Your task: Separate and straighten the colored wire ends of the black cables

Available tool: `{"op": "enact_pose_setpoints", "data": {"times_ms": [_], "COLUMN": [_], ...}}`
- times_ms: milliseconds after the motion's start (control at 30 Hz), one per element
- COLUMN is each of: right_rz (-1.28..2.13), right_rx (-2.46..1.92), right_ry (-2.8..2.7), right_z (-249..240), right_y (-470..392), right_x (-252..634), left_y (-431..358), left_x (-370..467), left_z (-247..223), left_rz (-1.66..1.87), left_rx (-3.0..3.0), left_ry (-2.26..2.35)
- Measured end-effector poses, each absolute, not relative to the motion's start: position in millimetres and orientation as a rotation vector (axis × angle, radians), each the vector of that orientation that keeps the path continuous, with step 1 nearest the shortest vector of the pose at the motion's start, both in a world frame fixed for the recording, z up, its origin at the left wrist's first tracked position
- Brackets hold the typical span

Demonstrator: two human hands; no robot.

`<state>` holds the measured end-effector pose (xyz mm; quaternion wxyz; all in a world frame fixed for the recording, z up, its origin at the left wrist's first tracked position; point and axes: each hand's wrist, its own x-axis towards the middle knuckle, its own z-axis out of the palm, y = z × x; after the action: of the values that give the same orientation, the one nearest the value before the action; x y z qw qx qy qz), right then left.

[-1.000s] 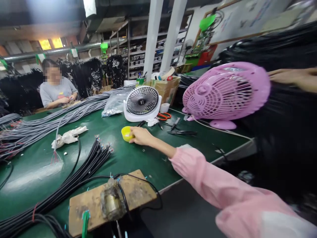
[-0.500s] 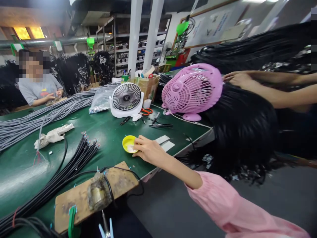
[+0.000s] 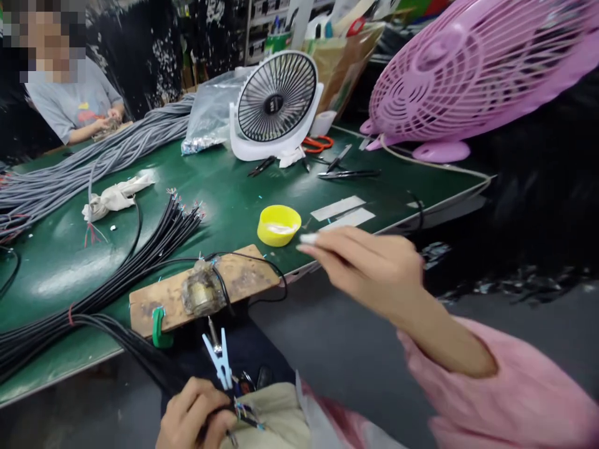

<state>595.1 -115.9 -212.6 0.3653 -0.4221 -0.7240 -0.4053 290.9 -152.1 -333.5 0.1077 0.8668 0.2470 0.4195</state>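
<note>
My right hand point(image 3: 374, 268) hovers just right of a small yellow dish point(image 3: 267, 234), thumb and fingertips pinched on a small white piece point(image 3: 309, 239). White material point(image 3: 281, 229) lies inside the dish. Low in the view, my left hand point(image 3: 194, 411) is closed around a black cable point(image 3: 248, 411) whose thin coloured wire ends stick out to the right. Above it stands a light blue clothespin point(image 3: 219, 362) by a pointed metal tool point(image 3: 214, 330). A stained wooden board point(image 3: 248, 271) at the table edge carries a crusted metal block point(image 3: 202, 293).
A bundle of black cables point(image 3: 112, 299) and grey cables point(image 3: 126, 146) cover the left side. A white fan point(image 3: 276, 103), orange scissors point(image 3: 318, 144) and a pink fan point(image 3: 449, 75) stand or lie behind. White strips point(image 3: 337, 207) are near the edge. A co-worker point(image 3: 79, 100) sits across.
My right hand has left the yellow dish and moved right and toward me, pinching the white piece. My left hand with the cable has come into view. The camera has tilted down.
</note>
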Motion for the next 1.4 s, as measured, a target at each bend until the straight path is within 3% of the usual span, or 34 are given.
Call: {"op": "enact_pose_setpoints", "data": {"times_ms": [333,633,933,1167,1400], "right_rz": [0.349,0.391,1.395,1.374,1.734], "right_rx": [-0.739,-0.502,-0.501,-0.747,-0.545], "right_ry": [-1.672,-1.646,-1.335,-1.218,-0.855], "right_z": [-330,-331,-336,-322,-319], "right_y": [-170,-157,-159,-137,-127], "right_x": [481,471,471,467,448], "left_y": [-155,-154,-154,-157,-159], "left_x": [296,301,303,300,306], "left_z": [-323,-313,-321,-332,-333], "left_rz": [1.215,1.234,1.25,1.307,1.419], "left_rx": [2.445,2.296,2.08,1.983,1.691], "left_ry": [0.742,0.701,0.707,0.691,0.743]}}
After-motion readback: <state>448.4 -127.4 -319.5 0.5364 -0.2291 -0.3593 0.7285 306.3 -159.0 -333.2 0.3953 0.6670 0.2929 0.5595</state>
